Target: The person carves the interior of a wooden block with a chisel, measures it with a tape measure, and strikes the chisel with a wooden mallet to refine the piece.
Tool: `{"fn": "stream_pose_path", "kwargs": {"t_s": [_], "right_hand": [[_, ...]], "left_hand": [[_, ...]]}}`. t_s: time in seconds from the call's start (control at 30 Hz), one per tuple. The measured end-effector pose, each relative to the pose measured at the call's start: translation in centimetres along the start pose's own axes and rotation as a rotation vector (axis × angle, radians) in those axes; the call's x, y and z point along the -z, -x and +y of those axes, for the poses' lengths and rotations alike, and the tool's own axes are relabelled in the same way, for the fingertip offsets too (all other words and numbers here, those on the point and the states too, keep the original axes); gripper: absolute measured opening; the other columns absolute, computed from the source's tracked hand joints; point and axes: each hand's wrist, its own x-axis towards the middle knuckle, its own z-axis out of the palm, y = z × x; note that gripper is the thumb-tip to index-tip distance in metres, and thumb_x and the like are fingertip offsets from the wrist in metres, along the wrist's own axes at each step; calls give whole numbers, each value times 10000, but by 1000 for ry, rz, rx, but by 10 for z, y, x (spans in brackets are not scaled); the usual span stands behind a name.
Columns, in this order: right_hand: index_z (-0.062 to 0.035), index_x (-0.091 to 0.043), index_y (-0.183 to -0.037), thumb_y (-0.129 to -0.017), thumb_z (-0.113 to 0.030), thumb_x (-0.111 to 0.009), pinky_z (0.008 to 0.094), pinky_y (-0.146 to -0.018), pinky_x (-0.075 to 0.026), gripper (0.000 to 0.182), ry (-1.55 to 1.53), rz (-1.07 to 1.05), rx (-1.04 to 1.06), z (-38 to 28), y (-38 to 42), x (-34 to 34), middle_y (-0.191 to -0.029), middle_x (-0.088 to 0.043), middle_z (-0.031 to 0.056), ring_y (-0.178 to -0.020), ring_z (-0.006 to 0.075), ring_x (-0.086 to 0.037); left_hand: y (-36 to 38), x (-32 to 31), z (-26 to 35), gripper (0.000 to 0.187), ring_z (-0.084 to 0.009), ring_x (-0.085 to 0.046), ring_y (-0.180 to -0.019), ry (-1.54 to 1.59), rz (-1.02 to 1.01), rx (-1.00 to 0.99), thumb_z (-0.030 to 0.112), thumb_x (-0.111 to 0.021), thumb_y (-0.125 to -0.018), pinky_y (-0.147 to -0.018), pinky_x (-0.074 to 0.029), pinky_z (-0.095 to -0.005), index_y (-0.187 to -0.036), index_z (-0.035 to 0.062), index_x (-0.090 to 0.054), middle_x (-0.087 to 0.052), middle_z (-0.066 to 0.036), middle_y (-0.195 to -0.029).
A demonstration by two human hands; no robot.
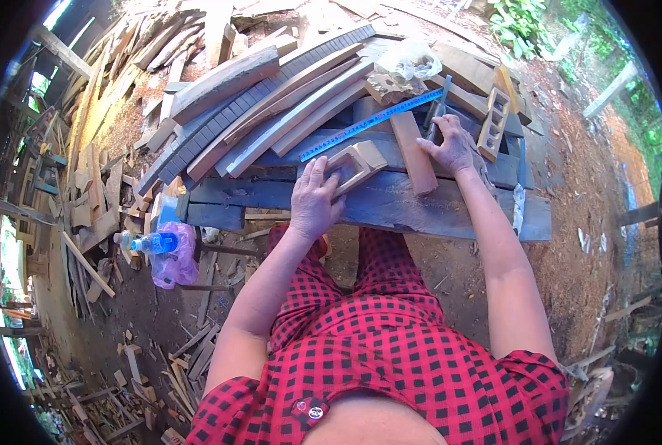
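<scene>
Left hand (pixel 316 199) on the hollow pale wooden block (pixel 368 157), mid-frame, long axis slanting, solid end toward upper right.
Right hand (pixel 450 148) has thumb and fingers spread at a dark object (pixel 435 127), mostly hidden; left fingers cover the block's lower-left end, grip unclear.

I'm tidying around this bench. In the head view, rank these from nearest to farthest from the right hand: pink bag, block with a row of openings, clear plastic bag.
From the right hand:
1. Block with a row of openings: just to its right
2. Clear plastic bag: ahead, slightly left
3. Pink bag: far left
</scene>
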Motion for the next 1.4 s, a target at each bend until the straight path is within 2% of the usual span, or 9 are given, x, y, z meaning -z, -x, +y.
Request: {"fn": "stream_pose_path", "kwargs": {"t_s": [0.23, 0.3, 0.4, 0.53, 0.93, 1.23, 1.27, 1.3, 1.4], "right_hand": [[-63, -620, -1133, -680, -450, -767, 447, -903, -477, 614, 12, -30, -46, -6, 1, 6, -1149, -562, 139, -1055, 337, -597], [-66, -619, -1133, -679, -454, -766, 450, -902, -476, 615, 13, -16, -36, -3, 1, 3, -1146, -563, 136, -1053, 336, -598], [-71, -619, -1134, -676, -460, -766, 455, -901, -473, 618, 16, -10, -27, -3, 1, 1, -1141, -563, 132, -1048, 334, -601], [-74, -622, -1131, -674, -466, -767, 457, -904, -471, 619, 19, -35, -61, -7, 1, 6, -1139, -562, 130, -1043, 333, -604], [-57, -620, -1145, -679, -441, -771, 449, -922, -468, 622, -21, -38, -45, -3, 1, 3, -1161, -558, 140, -1072, 329, -592], [-25, -614, -1187, -677, -389, -789, 446, -961, -463, 650, -10, -38, 52, 11, -4, -7, -1264, -548, 188, -1139, 376, -559], [-34, -614, -1190, -681, -380, -792, 447, -962, -462, 640, -14, -27, 51, 13, -4, -10, -1256, -553, 185, -1152, 372, -551], [-40, -612, -1192, -685, -379, -793, 446, -964, -461, 636, -8, -32, 43, 12, -4, -9, -1249, -558, 182, -1165, 367, -542], [-3, -622, -1160, -684, -340, -806, 427, -972, -452, 611, -22, -15, 87, 19, -6, -14, -1215, -564, 187, -1152, 355, -544]], "left_hand": [[-12, 25, 11, 494, -385, -513, -1227, 110, 49, -3, 280, -754, -727, -1005, -431, -471, -1143, 40, -635, -532, -215, -1306], [-19, 34, 10, 446, -364, -614, -1082, 457, 6, 248, 270, -738, -760, -911, -495, -442, -1124, 40, -620, -624, -211, -1155], [-32, 31, -11, 454, -335, -654, -988, 396, -108, 326, 227, -743, -778, -846, -516, -389, -1172, 49, -605, -663, -189, -1055], [-51, 32, -18, 257, -353, -636, -896, 77, -321, 137, 221, -689, -810, -795, -505, -429, -966, 29, -620, -629, -173, -931], [-56, 13, -26, 199, -388, -620, -900, 96, -259, 67, 208, -611, -852, -806, -494, -471, -844, 8, -602, -616, -190, -893], [-63, 13, -23, 177, -330, -673, -906, 1, -492, 79, 155, -549, -822, -823, -542, -426, -850, 28, -668, -679, -169, -919], [-59, 0, -33, 173, -336, -682, -869, -39, -435, -106, 143, -535, -815, -791, -548, -435, -863, 22, -649, -684, -174, -901], [-60, 5, -25, 173, -350, -682, -846, 70, -433, 78, 134, -523, -814, -767, -544, -450, -907, 17, -610, -686, -189, -887], [-57, 20, -18, 248, -389, -667, -859, 129, -396, 100, 130, -511, -810, -761, -517, -485, -1031, 22, -541, -677, -225, -889]]}}
